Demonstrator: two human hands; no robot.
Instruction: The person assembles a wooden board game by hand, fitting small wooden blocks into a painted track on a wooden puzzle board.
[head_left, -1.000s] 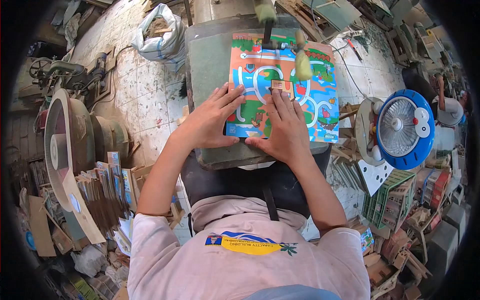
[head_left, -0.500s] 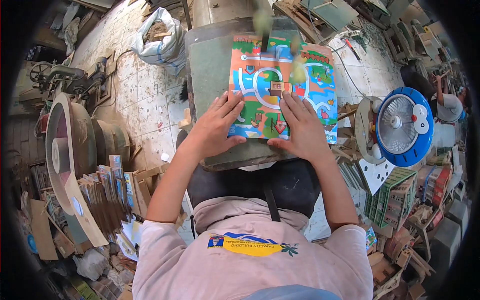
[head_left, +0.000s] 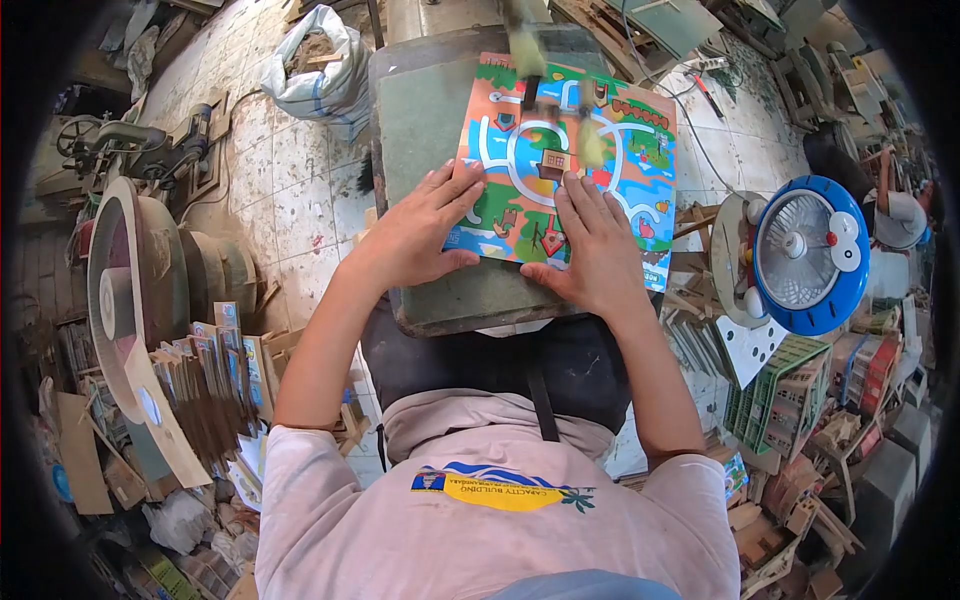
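A colourful printed board [head_left: 500,215] with white curving tracks and a small house picture lies on a dark, worn machine table [head_left: 420,130]. My left hand [head_left: 425,225] is flat, its fingertips resting on the board's left edge. My right hand [head_left: 597,240] lies with fingers stretched out on the board's near right part, thumb at the near edge. Over the far part of the board, a blurred greenish machine part [head_left: 525,45] comes down, with a dark narrow piece [head_left: 531,92] under it reaching the board. A second blurred pale green part [head_left: 590,145] hangs closer to my right fingertips.
A white sack [head_left: 318,75] stands on the tiled floor beyond the table's left side. To the left is a large wheel-like machine [head_left: 120,290] above stacked printed boards [head_left: 205,375]. A blue fan [head_left: 810,255] and a green crate [head_left: 775,400] are at right. Another person [head_left: 893,215] is at far right.
The board has turned clockwise, its left side shifting away from me. Both hands have moved with it, slightly away and to the left.
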